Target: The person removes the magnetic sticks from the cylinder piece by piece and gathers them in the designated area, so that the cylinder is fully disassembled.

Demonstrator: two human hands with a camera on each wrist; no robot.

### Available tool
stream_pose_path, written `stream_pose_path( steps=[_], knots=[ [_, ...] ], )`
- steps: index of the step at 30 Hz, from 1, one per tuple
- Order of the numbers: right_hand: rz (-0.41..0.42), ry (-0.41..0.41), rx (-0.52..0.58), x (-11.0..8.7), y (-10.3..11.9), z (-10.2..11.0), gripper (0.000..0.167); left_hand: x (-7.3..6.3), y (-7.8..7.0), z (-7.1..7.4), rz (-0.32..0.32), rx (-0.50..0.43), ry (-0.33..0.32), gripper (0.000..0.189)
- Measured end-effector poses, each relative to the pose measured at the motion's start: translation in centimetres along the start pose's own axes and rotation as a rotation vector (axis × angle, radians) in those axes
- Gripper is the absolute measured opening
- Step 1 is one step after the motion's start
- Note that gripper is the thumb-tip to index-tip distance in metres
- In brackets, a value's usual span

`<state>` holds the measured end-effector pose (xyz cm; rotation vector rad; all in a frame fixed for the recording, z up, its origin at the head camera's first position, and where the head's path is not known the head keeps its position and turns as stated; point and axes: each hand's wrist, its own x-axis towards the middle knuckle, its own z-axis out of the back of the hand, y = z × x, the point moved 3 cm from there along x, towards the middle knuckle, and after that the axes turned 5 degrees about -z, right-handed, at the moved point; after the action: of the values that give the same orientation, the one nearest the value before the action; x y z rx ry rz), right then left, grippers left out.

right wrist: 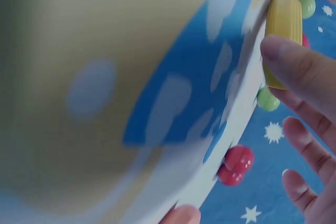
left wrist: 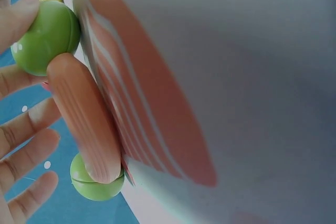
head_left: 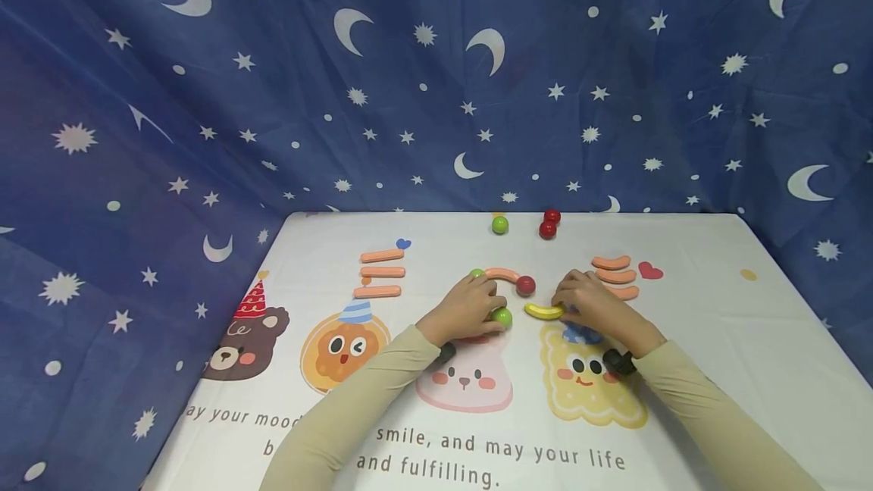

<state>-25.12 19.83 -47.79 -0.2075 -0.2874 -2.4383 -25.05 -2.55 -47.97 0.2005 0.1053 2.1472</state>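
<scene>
My left hand [head_left: 466, 309] pinches a green ball [left wrist: 50, 38] between thumb and index finger. Its other fingers spread past a ridged sausage [left wrist: 84, 119], whose near end meets that ball and whose far end meets a second green ball [left wrist: 97, 178]. The head view hides this sausage under the hand. Beyond it, a curved sausage [head_left: 502, 274] runs to a dark red ball [head_left: 526, 286]. My right hand [head_left: 595, 301] holds a curved yellow banana-shaped piece [head_left: 543, 312] by its right end, the thumb pressed on its ridged side [right wrist: 278, 51].
Three sausages [head_left: 383, 272] lie stacked at left, and three curved ones [head_left: 616, 276] behind my right hand. At the back edge sit a green ball [head_left: 500, 225] and two red balls [head_left: 548, 229]. A blue starry curtain [head_left: 409, 97] hangs behind the printed white tablecloth [head_left: 716, 309].
</scene>
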Motion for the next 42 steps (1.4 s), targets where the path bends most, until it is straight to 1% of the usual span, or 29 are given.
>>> stream_pose_path(
  steps=[3, 7, 11, 14, 18, 23, 25, 29, 35, 42],
  knots=[
    [-0.007, -0.021, -0.010, -0.2, -0.4, 0.5, 0.025, 0.0, 0.0, 0.0, -0.004, 0.003, -0.008, 0.037],
    [-0.027, -0.046, 0.002, -0.7, -1.0, 1.4, 0.025, 0.0, 0.0, -0.1, -0.001, -0.003, -0.011, 0.036],
    [0.006, -0.134, 0.019, -1.5, -2.0, 2.3, 0.029, 0.0, -0.1, -0.1, 0.006, -0.011, -0.010, 0.036],
    [0.041, -0.210, -0.008, -2.3, -2.9, 3.1, 0.034, -0.1, -0.1, -0.1, 0.005, -0.012, -0.009, 0.036],
    [0.010, -0.240, -0.056, -3.4, -4.2, 4.1, 0.036, -0.1, -0.1, -0.1, 0.003, -0.005, -0.013, 0.036],
    [-0.051, -0.231, -0.125, -5.0, -6.2, 5.2, 0.034, -0.1, -0.1, -0.1, 0.003, -0.006, -0.016, 0.036],
    [-0.063, -0.227, -0.165, -5.5, -7.0, 5.6, 0.033, -0.2, -0.1, -0.1, 0.002, -0.009, -0.018, 0.036],
    [-0.087, -0.223, -0.212, -6.5, -8.6, 6.3, 0.033, -0.2, -0.1, 0.0, -0.002, -0.013, -0.023, 0.036],
    [-0.146, -0.203, -0.242, -7.5, -10.9, 7.2, 0.030, -0.1, 0.0, 0.1, -0.001, -0.014, -0.027, 0.034],
    [-0.210, -0.133, -0.263, -8.1, -13.4, 6.9, 0.028, 0.0, 0.1, -0.1, -0.001, -0.015, -0.021, 0.035]
  ],
)
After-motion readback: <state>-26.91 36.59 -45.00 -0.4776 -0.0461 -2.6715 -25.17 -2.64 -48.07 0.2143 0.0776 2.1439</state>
